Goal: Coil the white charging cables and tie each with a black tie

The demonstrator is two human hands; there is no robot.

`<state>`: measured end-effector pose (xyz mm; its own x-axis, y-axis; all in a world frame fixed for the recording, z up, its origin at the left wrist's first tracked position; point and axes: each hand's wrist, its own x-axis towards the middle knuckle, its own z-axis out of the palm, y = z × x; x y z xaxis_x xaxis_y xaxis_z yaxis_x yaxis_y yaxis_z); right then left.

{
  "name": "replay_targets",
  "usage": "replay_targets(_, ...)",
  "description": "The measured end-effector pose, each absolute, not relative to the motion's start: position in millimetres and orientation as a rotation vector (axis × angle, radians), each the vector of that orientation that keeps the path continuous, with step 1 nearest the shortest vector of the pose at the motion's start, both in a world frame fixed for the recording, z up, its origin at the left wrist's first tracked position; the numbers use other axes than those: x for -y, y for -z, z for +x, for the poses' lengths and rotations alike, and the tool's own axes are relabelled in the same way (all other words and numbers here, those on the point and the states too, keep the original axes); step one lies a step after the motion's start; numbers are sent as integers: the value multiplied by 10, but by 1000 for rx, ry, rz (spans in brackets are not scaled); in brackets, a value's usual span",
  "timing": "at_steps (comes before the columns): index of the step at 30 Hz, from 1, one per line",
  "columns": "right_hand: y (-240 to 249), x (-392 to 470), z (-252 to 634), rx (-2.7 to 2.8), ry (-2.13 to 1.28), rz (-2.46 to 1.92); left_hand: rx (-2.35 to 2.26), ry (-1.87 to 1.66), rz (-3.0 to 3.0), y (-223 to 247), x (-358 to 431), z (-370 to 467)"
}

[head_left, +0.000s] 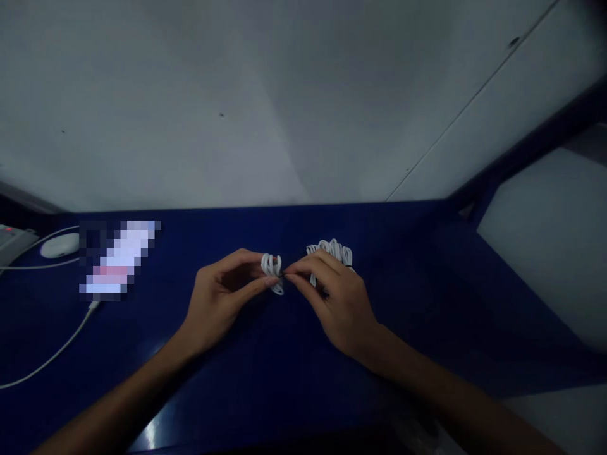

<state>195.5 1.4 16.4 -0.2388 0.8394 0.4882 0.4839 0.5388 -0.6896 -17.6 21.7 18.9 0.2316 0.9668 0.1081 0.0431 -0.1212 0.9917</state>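
My left hand [222,287] pinches a small coiled white cable [271,265] between thumb and fingers, with a spot of red showing in its loops. Close on its right, the fingertips of my right hand [336,297] are pressed together at a thin dark strand [282,274] by the coil; it looks like a tie, though it is too small to be sure. Behind my right hand lies a larger bundle of white cable [336,251], partly covered by the fingers, with a dark band at its right side.
The blue tabletop [275,379] meets a pale wall [284,126] at the back. To the left lie a phone with a blurred, lit screen [123,256], its white charging cable [71,351], a white rounded object [59,245] and a power strip [14,243]. A pale panel [550,240] stands right.
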Motion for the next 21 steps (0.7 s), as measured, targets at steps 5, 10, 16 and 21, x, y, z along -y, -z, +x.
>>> replay_targets(5, -163, -40, 1986, 1856, -686, -1151, -1031, -1082, 1488, -198, -219, -179)
replay_targets(10, -206, -143, 2071, 1487, -1537, -1099, -962, -1038, 1494, -224, -226, -211)
replay_targets(16, -257, -209, 2144, 1477, -1711, -991, -850, -932, 1309, -247, -264, -247)
replay_targets(21, -312, -171, 2128, 1494, -1662, -966, -794, -893, 1185, -242, -279, -256)
